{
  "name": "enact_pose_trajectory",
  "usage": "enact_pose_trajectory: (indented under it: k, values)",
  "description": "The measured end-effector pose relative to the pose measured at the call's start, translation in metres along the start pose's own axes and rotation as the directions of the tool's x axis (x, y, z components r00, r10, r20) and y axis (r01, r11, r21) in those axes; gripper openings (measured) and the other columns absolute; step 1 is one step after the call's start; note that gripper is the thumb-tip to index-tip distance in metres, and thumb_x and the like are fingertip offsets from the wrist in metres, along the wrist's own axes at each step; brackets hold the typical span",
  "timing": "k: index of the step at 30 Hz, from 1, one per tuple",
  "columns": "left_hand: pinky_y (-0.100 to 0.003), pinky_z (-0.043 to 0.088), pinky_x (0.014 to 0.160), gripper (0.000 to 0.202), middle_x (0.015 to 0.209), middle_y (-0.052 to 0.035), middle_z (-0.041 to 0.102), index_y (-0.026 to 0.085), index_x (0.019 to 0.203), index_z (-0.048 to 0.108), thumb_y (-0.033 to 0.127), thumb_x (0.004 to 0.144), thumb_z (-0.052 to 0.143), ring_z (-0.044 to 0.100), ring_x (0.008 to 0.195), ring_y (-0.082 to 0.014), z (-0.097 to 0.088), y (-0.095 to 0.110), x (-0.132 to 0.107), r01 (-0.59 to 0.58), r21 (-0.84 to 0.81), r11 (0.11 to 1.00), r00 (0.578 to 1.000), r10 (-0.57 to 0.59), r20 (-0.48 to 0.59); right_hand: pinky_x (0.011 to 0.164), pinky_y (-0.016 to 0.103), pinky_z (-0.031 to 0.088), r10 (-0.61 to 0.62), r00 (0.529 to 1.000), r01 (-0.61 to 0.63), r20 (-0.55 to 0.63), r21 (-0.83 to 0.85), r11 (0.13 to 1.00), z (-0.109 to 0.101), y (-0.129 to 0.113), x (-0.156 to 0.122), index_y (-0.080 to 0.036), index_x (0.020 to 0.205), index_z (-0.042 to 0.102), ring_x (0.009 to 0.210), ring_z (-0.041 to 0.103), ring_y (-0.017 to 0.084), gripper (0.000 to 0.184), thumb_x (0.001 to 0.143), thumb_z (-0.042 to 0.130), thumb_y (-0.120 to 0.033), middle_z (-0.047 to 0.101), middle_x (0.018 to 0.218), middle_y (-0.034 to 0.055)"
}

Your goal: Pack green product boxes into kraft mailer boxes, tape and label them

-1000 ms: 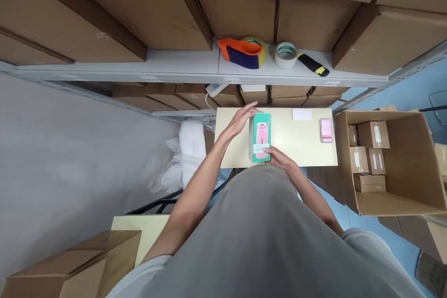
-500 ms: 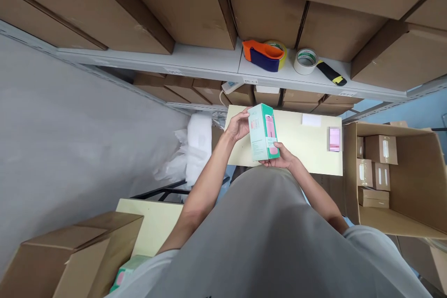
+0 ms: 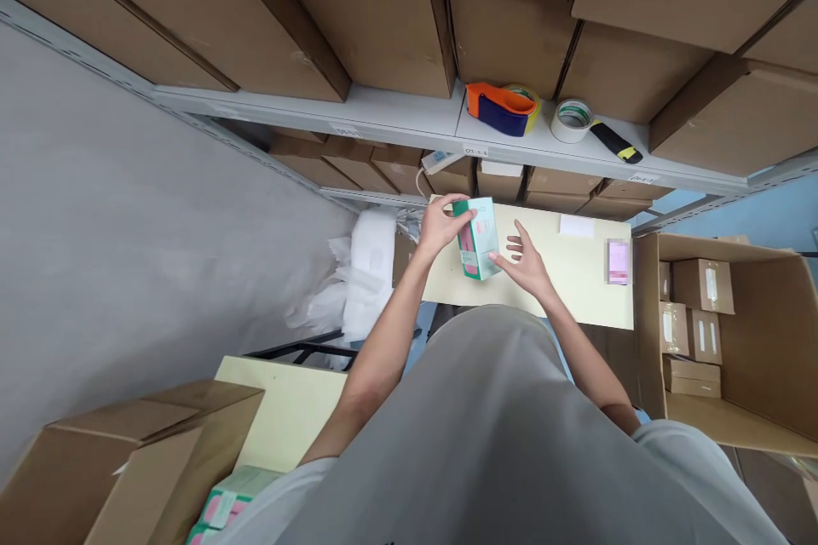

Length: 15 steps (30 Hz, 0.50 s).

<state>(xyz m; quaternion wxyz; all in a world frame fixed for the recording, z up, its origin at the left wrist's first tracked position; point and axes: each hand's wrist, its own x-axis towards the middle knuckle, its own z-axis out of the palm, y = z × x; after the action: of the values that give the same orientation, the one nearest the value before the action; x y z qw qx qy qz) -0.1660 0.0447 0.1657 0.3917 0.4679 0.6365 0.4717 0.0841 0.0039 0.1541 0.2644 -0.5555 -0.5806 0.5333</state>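
Note:
A small green carton (image 3: 479, 237) with a pink picture stands tilted on the pale yellow table (image 3: 575, 294). My left hand (image 3: 440, 226) grips its far top end, fingers curled over the edge. My right hand (image 3: 527, 260) rests just right of the carton with fingers spread, its fingertips touching the carton's lower side. A white slip (image 3: 577, 226) and a pink item (image 3: 618, 261) lie further right on the table.
Above, a grey shelf (image 3: 383, 115) carries brown cartons, an orange tape dispenser (image 3: 502, 106), a tape roll (image 3: 571, 119) and a black-yellow cutter (image 3: 614, 142). An open carton of small boxes (image 3: 722, 324) stands right. White wrap (image 3: 364, 272) is left; a brown box (image 3: 128, 460) sits near left.
The carton was held up in both hands; now it has been turned and set down on the table. My right hand let go and opened beside it.

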Motion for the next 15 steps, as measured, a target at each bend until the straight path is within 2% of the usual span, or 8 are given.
enact_pose_trajectory:
  k: [2, 4, 7, 10, 13, 15]
  values:
    - [-0.040, 0.063, 0.097, 0.034, 0.124, -0.0091, 0.082, 0.023, 0.115, 0.086, 0.033, 0.083, 0.089, 0.076, 0.110, -0.0266, 0.006, 0.004, -0.005, -0.061, 0.127, 0.990, 0.996, 0.069, -0.061, 0.116, 0.067, 0.062, -0.019, 1.000, 0.016, -0.022, -0.158, 0.987, 0.016, -0.007, 0.000, -0.034, 0.186, 0.031, 0.137, 0.074, 0.044, 0.129, 0.080, 0.094, -0.069, 0.064, 0.164, 0.0201]
    - [-0.043, 0.064, 0.101, 0.032, 0.123, -0.0095, 0.081, 0.025, 0.118, 0.087, 0.030, 0.086, 0.088, 0.076, 0.113, -0.0278, 0.012, 0.009, -0.010, -0.080, 0.198, 0.977, 0.992, 0.098, -0.085, 0.113, 0.070, 0.062, -0.025, 0.998, 0.010, -0.052, -0.273, 0.962, 0.028, -0.011, 0.002, -0.033, 0.186, 0.032, 0.135, 0.074, 0.048, 0.125, 0.081, 0.093, -0.066, 0.067, 0.160, 0.0200]
    - [-0.047, 0.063, 0.108, 0.036, 0.130, -0.0113, 0.079, 0.025, 0.122, 0.085, 0.036, 0.088, 0.091, 0.076, 0.121, -0.0304, 0.013, 0.014, -0.016, -0.110, 0.179, 0.978, 0.991, 0.121, -0.050, 0.114, 0.070, 0.062, -0.059, 0.995, 0.033, -0.084, -0.282, 0.959, 0.031, -0.006, 0.006, -0.033, 0.185, 0.034, 0.131, 0.076, 0.047, 0.118, 0.084, 0.090, -0.059, 0.073, 0.151, 0.0169]
    - [-0.049, 0.064, 0.114, 0.061, 0.153, -0.0150, 0.072, 0.028, 0.146, 0.074, 0.053, 0.093, 0.091, 0.072, 0.139, -0.0336, 0.007, 0.009, -0.027, -0.065, -0.054, 0.996, 0.998, 0.066, 0.016, 0.117, 0.065, 0.062, -0.079, 0.993, 0.074, -0.084, -0.060, 0.995, 0.022, 0.007, 0.012, -0.032, 0.185, 0.034, 0.125, 0.079, 0.040, 0.122, 0.082, 0.092, -0.061, 0.078, 0.143, 0.0146]
    - [-0.052, 0.064, 0.115, 0.090, 0.168, -0.0198, 0.063, 0.030, 0.163, 0.059, 0.062, 0.087, 0.095, 0.069, 0.148, -0.0360, -0.001, -0.006, -0.052, 0.129, -0.279, 0.952, 0.990, -0.107, 0.091, 0.113, 0.056, 0.065, -0.044, 0.998, 0.052, -0.037, 0.250, 0.967, 0.011, 0.019, 0.017, -0.027, 0.184, 0.035, 0.117, 0.081, 0.034, 0.130, 0.077, 0.094, -0.069, 0.079, 0.134, 0.0137]
    - [-0.055, 0.064, 0.117, 0.092, 0.163, -0.0209, 0.068, 0.028, 0.156, 0.065, 0.062, 0.079, 0.101, 0.069, 0.149, -0.0381, -0.002, -0.018, -0.074, 0.303, -0.342, 0.890, 0.948, -0.246, 0.200, 0.110, 0.053, 0.066, -0.029, 1.000, 0.028, -0.003, 0.371, 0.928, 0.006, 0.021, 0.017, -0.028, 0.183, 0.038, 0.113, 0.082, 0.031, 0.132, 0.073, 0.096, -0.072, 0.080, 0.129, 0.0118]
